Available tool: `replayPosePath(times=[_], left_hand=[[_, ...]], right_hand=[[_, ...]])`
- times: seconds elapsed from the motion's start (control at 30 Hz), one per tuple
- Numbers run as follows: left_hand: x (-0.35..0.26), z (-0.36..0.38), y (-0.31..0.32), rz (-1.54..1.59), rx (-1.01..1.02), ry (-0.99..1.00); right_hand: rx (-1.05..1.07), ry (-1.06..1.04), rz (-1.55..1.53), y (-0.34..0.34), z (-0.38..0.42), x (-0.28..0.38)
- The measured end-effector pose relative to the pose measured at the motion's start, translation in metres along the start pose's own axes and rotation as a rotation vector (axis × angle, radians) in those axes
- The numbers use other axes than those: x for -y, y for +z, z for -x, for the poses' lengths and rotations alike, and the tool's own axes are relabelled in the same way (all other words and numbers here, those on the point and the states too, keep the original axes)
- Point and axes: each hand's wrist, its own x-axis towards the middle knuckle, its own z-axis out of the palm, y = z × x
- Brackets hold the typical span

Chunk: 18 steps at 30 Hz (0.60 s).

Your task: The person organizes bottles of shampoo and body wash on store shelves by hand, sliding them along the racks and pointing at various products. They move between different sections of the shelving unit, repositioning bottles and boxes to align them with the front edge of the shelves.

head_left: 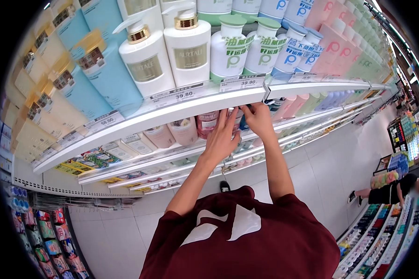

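Note:
Both my arms reach up to the second shelf point(181, 151) of a shop rack. My left hand point(221, 137) lies with its fingers spread flat against a pink bottle point(236, 117), just beside another pink bottle point(206, 123). My right hand point(258, 120) curls around the other side of the same spot, against a dark blue item point(243, 122). Its fingertips are hidden under the edge of the upper shelf point(209, 100). The two hands nearly touch each other.
White pump bottles point(188, 49) and green-capped bottles point(228, 46) stand on the upper shelf above price tags. Blue and cream packs point(104, 69) fill the left. A white tiled aisle point(330, 167) runs right, where a person in black point(395, 190) is low down by another rack.

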Motion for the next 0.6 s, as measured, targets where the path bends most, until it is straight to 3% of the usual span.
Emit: replayPosePath(times=[0.53, 0.6], left_hand=[[0.006, -0.004, 0.019, -0.124, -0.129, -0.027], [0.006, -0.004, 0.019, -0.123, -0.131, -0.031]], right_hand=[[-0.086, -0.01, 0.074, 0.012, 0.004, -0.004], [-0.2, -0.103, -0.001, 0.016, 0.004, -0.006]])
